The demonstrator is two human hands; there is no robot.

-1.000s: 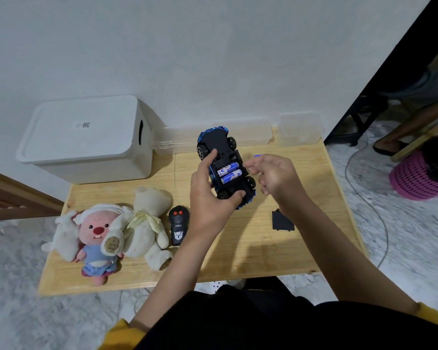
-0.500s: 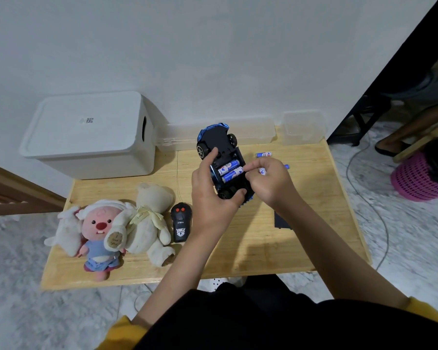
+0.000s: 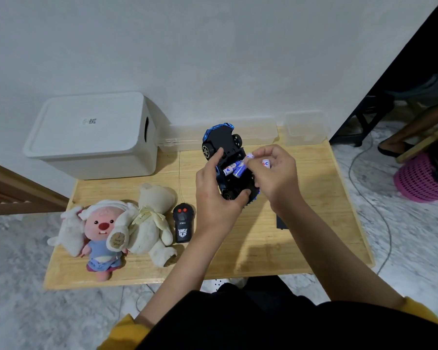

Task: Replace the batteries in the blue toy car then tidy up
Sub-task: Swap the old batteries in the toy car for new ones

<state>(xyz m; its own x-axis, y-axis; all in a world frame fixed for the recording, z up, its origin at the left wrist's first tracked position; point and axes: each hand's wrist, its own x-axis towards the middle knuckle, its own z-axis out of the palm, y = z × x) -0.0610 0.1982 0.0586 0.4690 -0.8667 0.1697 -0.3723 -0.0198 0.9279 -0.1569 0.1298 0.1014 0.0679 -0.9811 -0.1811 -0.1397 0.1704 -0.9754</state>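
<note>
The blue toy car (image 3: 223, 141) is held upside down above the wooden table (image 3: 314, 238), its black underside up and the battery bay uncovered. My left hand (image 3: 216, 195) grips the car's near end. One battery (image 3: 229, 170) lies in the bay. My right hand (image 3: 273, 176) pinches a second blue-and-white battery (image 3: 241, 167) tilted up out of the bay, and another battery (image 3: 265, 163) shows between its fingers. The black battery cover (image 3: 280, 223) lies on the table, mostly hidden by my right forearm.
A black remote control (image 3: 183, 226) lies left of my left hand. Two plush toys (image 3: 127, 226) sit at the table's left front. A white lidded box (image 3: 94, 133) and clear plastic containers (image 3: 305, 128) stand along the wall. A pink basket (image 3: 422, 179) and another person's leg are at the right.
My right hand came from beside the car onto the battery bay and now lifts one battery's end out of it. The two loose batteries seen behind my hand are hidden now.
</note>
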